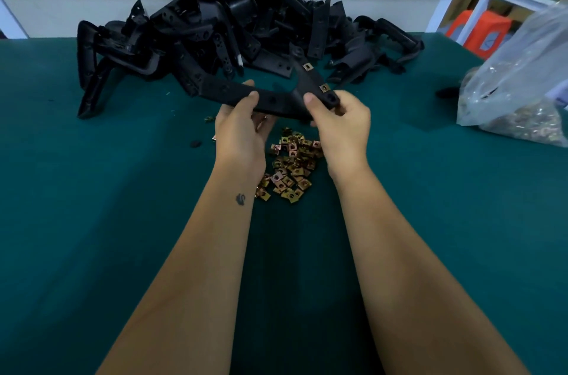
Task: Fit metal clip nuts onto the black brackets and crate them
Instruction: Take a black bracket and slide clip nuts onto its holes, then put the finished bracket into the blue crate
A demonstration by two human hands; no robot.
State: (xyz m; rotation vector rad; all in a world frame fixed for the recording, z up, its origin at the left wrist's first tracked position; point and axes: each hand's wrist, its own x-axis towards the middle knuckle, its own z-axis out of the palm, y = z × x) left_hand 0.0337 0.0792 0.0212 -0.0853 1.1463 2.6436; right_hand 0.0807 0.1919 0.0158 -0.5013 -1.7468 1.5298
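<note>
Both grips closed on one bracket (pixel 276 98), held over the surface at 12 o'clock: left hand (pixel 242 132), right hand (pixel 341 122). Two clip nuts (pixel 324 87) seated. Risk: half-seated nut pops off if bracket flexes.

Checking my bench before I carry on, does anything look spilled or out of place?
Mostly tidy. A few clip nuts and a small black piece lie apart from the main nut pile, left of it on the green table.
</note>
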